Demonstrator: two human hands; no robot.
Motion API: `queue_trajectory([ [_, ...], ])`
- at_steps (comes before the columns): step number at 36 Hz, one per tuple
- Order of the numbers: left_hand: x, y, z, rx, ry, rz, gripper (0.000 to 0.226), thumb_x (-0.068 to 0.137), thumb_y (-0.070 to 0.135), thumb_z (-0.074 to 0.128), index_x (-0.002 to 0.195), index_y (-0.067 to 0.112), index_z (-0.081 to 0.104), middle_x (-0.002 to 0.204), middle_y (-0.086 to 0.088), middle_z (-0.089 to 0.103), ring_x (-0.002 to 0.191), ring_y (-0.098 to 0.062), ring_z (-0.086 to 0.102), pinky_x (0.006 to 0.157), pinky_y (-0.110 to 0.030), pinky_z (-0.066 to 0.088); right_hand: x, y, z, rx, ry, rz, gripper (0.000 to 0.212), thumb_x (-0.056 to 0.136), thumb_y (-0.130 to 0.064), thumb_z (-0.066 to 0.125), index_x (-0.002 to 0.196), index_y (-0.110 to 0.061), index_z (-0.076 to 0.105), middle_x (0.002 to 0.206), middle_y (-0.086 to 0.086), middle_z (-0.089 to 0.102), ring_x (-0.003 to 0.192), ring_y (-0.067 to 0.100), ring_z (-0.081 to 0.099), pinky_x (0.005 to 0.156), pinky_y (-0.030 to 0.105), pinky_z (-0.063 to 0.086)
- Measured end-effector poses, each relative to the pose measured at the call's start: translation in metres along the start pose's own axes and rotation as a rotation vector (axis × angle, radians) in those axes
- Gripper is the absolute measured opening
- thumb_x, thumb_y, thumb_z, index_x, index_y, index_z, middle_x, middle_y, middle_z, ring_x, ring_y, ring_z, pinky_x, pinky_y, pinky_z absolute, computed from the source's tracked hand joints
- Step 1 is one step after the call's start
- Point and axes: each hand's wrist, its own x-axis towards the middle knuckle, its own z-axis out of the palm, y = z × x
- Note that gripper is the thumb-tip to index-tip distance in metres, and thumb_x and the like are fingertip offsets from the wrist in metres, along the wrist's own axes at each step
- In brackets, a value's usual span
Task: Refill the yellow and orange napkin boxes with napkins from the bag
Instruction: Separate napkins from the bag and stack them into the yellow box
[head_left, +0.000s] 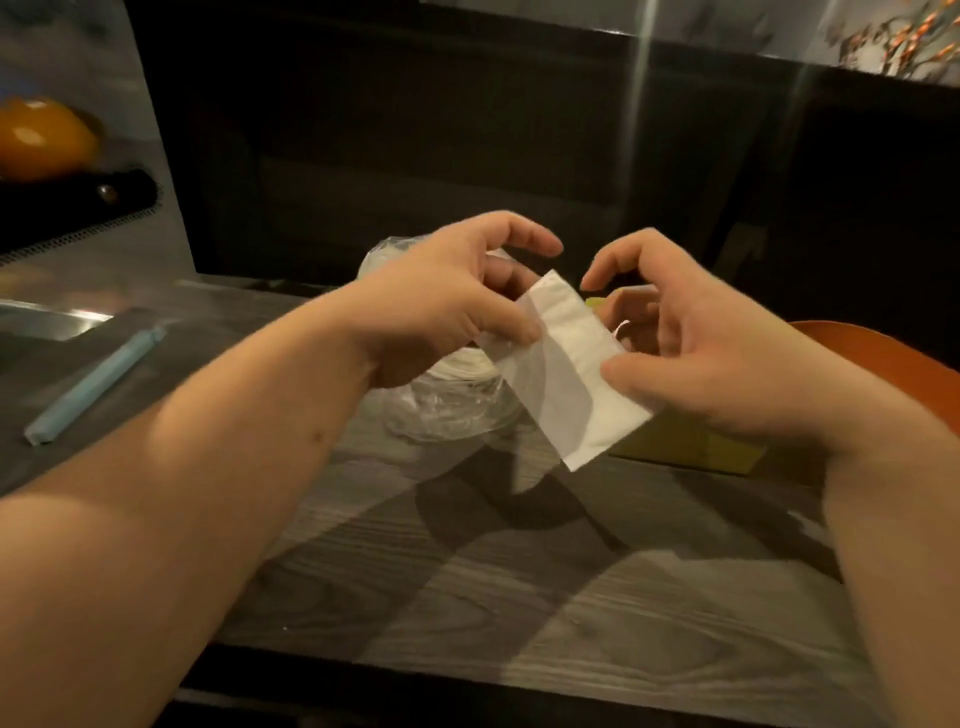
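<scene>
A folded white napkin (569, 374) hangs in the air above the grey wooden table (493, 571). My left hand (447, 306) pinches its upper left edge between thumb and fingers. My right hand (706, 343) pinches its right edge with the thumb on top. Behind and below the hands lies the clear plastic bag (447, 410) with more white napkins inside. The yellow napkin box (691, 447) shows under my right hand, mostly hidden. The orange box (878, 358) peeks out at the right behind my right wrist.
A light blue wrapped stick (96, 384) lies on the table at the left. A metal tray edge (47, 319) and an orange round object (44, 137) sit at the far left. Dark furniture stands behind the table.
</scene>
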Motion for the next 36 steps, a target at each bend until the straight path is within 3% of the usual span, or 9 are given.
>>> queue_trajectory([
  [9, 0.023, -0.011, 0.033, -0.157, 0.228, 0.126, 0.063, 0.076, -0.019, 0.071, 0.124, 0.021, 0.058, 0.086, 0.004, 0.074, 0.084, -0.017, 0.074, 0.071, -0.028, 0.060, -0.014, 0.027, -0.012, 0.143, 0.071, -0.035, 0.041, 0.088, -0.001, 0.067, 0.109, -0.037, 0.066, 0.103, -0.019, 0.064, 0.086, 0.010, 0.070, 0.062, 0.022, 0.057],
  [13, 0.025, -0.022, 0.044, -0.205, 0.298, 0.161, 0.060, 0.074, -0.018, 0.073, 0.119, 0.021, 0.062, 0.098, -0.002, 0.068, 0.086, -0.017, 0.071, 0.076, -0.031, 0.061, -0.017, 0.036, -0.018, 0.142, 0.048, 0.011, 0.046, 0.087, -0.003, 0.069, 0.108, -0.044, 0.068, 0.109, -0.019, 0.065, 0.084, 0.010, 0.070, 0.062, 0.022, 0.056],
  [17, 0.028, -0.031, 0.051, -0.192, 0.381, 0.174, 0.050, 0.078, -0.010, 0.076, 0.114, 0.022, 0.064, 0.107, -0.003, 0.066, 0.089, -0.016, 0.071, 0.075, -0.030, 0.060, -0.019, 0.039, -0.022, 0.098, 0.033, 0.033, 0.049, 0.088, -0.003, 0.069, 0.112, -0.045, 0.068, 0.104, -0.009, 0.069, 0.072, 0.014, 0.068, 0.059, 0.023, 0.055],
  [19, 0.030, -0.036, 0.055, -0.202, 0.406, 0.188, 0.040, 0.084, -0.003, 0.074, 0.114, 0.020, 0.063, 0.109, -0.005, 0.066, 0.093, -0.017, 0.071, 0.077, -0.031, 0.059, -0.021, 0.039, -0.029, 0.108, 0.119, 0.030, 0.050, 0.089, 0.000, 0.068, 0.115, -0.042, 0.068, 0.108, -0.011, 0.069, 0.084, 0.015, 0.072, 0.067, 0.028, 0.061],
  [22, 0.032, -0.050, 0.055, 0.180, 0.416, 0.263, 0.029, 0.091, 0.017, 0.072, 0.116, 0.026, 0.061, 0.111, 0.006, 0.065, 0.104, -0.011, 0.065, 0.085, -0.030, 0.056, -0.025, 0.047, -0.048, 0.226, 0.404, 0.037, 0.050, 0.092, 0.004, 0.062, 0.125, -0.034, 0.065, 0.124, -0.012, 0.065, 0.108, 0.014, 0.069, 0.079, 0.029, 0.061],
  [25, 0.029, -0.060, 0.055, 0.672, 0.274, 0.344, 0.025, 0.092, 0.035, 0.068, 0.116, 0.032, 0.062, 0.116, 0.016, 0.058, 0.113, 0.001, 0.052, 0.093, -0.013, 0.041, -0.030, 0.061, -0.064, 0.284, 0.684, 0.124, 0.048, 0.096, -0.002, 0.057, 0.127, -0.038, 0.062, 0.136, -0.009, 0.056, 0.124, 0.018, 0.056, 0.091, 0.038, 0.058],
  [27, 0.030, -0.062, 0.056, 0.756, 0.236, 0.349, 0.024, 0.091, 0.041, 0.066, 0.113, 0.032, 0.064, 0.119, 0.018, 0.055, 0.119, 0.001, 0.048, 0.099, -0.014, 0.037, -0.030, 0.072, -0.071, 0.321, 0.795, 0.210, 0.045, 0.097, -0.004, 0.055, 0.128, -0.036, 0.063, 0.137, -0.004, 0.055, 0.125, 0.022, 0.055, 0.092, 0.040, 0.058],
  [32, 0.033, -0.062, 0.056, 0.808, 0.262, 0.395, 0.019, 0.087, 0.041, 0.068, 0.103, 0.032, 0.066, 0.118, 0.016, 0.057, 0.119, -0.003, 0.047, 0.099, -0.015, 0.036, -0.026, 0.087, -0.075, 0.270, 0.707, 0.362, 0.045, 0.094, -0.001, 0.057, 0.127, -0.032, 0.065, 0.126, 0.003, 0.059, 0.106, 0.026, 0.063, 0.078, 0.039, 0.062],
  [36, 0.030, -0.061, 0.054, 0.776, 0.199, 0.427, 0.013, 0.087, 0.037, 0.066, 0.098, 0.030, 0.066, 0.111, 0.016, 0.060, 0.116, -0.007, 0.051, 0.100, -0.028, 0.045, -0.028, 0.086, -0.075, 0.175, 0.555, 0.357, 0.047, 0.091, 0.002, 0.060, 0.122, -0.033, 0.067, 0.123, 0.003, 0.064, 0.100, 0.026, 0.065, 0.059, 0.026, 0.051],
])
